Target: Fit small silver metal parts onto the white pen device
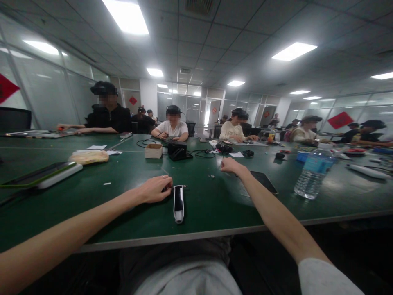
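A slim white pen-shaped device with a long dark screen (178, 198) lies on the green table in front of me, its narrow end toward the near edge. Just left of its far end rests my left hand (156, 189), fingers curled inward; whatever they hold, if anything, is hidden. A thin small metal piece (184, 186) sticks out on the right of the device's far end. Farther out to the right, my right hand (231, 165) is closed with its fingers bent over the table, their contents not visible. Several tiny parts (211, 176) lie on the table between the hands.
A dark phone (263, 182) and a water bottle (313, 172) are on the right. Ahead stand a small cardboard box (153, 150) and a black case (178, 150) among cables. A green-edged tablet (39, 174) lies left. Other people sit around the table.
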Available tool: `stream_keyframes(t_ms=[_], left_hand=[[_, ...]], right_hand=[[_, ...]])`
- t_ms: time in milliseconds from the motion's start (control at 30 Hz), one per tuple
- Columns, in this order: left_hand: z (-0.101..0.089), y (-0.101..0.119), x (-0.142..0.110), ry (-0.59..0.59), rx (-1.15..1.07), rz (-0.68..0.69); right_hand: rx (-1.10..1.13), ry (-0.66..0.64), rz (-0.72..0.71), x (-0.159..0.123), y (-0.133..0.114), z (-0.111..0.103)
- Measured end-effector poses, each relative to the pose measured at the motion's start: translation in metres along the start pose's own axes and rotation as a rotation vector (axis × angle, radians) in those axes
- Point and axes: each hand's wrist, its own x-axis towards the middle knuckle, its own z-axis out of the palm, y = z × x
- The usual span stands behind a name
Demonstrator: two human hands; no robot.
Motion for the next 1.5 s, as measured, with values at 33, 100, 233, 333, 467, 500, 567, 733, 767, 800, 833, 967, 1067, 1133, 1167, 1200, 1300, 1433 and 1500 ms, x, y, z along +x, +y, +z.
stream_keyframes(t_ms=[33,100,233,333,467,500,567,733,767,800,833,967,1067,1133,1167,1200,1300,1433,1500], left_hand=[[0.000,0.001,0.000,-0.001,0.003,-0.002],[0.000,0.001,0.000,-0.004,0.011,-0.005],[0.002,0.000,0.000,0.006,0.027,0.004],[0.003,0.000,0.000,0.015,0.034,0.006],[0.003,0.001,0.000,0.020,0.036,0.006],[0.003,0.001,0.000,0.021,0.035,0.007],[0.002,0.001,0.000,0.021,0.034,0.007],[0.003,-0.001,0.001,0.021,0.032,0.009],[0.004,-0.001,0.001,0.022,0.033,0.011],[0.004,-0.002,0.001,0.024,0.033,0.014],[0.005,-0.002,0.001,0.026,0.033,0.016],[0.004,-0.003,0.001,0.028,0.028,0.019],[0.003,-0.002,0.000,0.023,0.032,0.018],[0.003,-0.001,0.000,0.017,0.031,0.018],[0.003,-0.001,0.000,0.015,0.030,0.016],[0.003,-0.001,0.000,0.013,0.030,0.014],[0.004,0.000,0.000,0.012,0.036,0.007],[0.003,0.000,0.000,0.008,0.038,0.008],[0.003,0.000,0.000,0.010,0.034,0.009]], right_hand=[[0.004,0.000,-0.064,-0.003,-0.011,-0.002],[0.029,0.003,-0.193,-0.011,-0.037,-0.002],[0.218,0.005,-0.630,-0.035,-0.082,0.007],[0.281,-0.050,-0.773,-0.049,-0.101,0.017],[0.362,-0.049,-0.820,-0.058,-0.108,0.021],[0.383,-0.041,-0.820,-0.058,-0.108,0.021],[0.417,-0.031,-0.819,-0.059,-0.108,0.020],[0.457,-0.044,-0.827,-0.061,-0.109,0.021],[0.455,-0.047,-0.825,-0.061,-0.109,0.021],[0.451,-0.050,-0.822,-0.061,-0.109,0.022],[0.449,-0.051,-0.818,-0.061,-0.110,0.023],[0.457,-0.060,-0.824,-0.059,-0.110,0.025],[0.450,-0.048,-0.843,-0.058,-0.109,0.026],[0.433,-0.029,-0.859,-0.058,-0.109,0.026],[0.424,-0.019,-0.867,-0.058,-0.109,0.026],[0.417,-0.010,-0.876,-0.058,-0.109,0.026],[0.400,0.008,-0.898,-0.059,-0.109,0.025],[0.397,0.030,-0.925,-0.060,-0.110,0.025],[0.404,0.028,-0.935,-0.060,-0.111,0.026]])
